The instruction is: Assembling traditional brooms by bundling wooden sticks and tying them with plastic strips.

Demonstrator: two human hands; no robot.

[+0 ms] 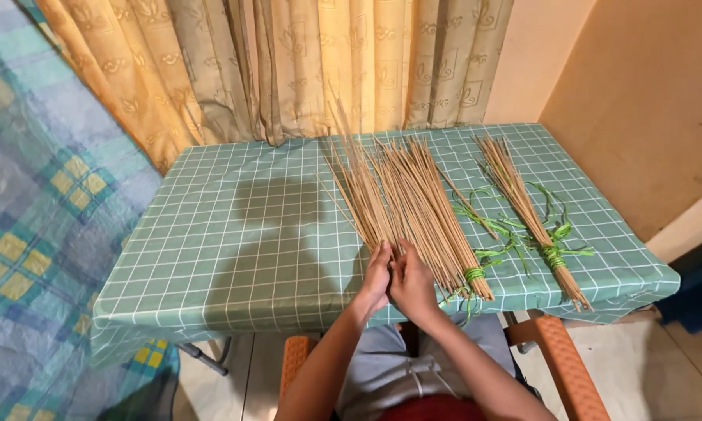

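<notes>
Both forearms reach up from the lap to the near edge of the counter (210,234), where the left hand (376,277) and the right hand (412,284) sit side by side, fingers curled closed around the near ends of a loose fan of thin tan sticks (382,187) spreading away from them. Just right of the right hand lies a stick bundle tied with green string (452,242), and farther right a second tied bundle (526,210) among loose green string (554,230).
</notes>
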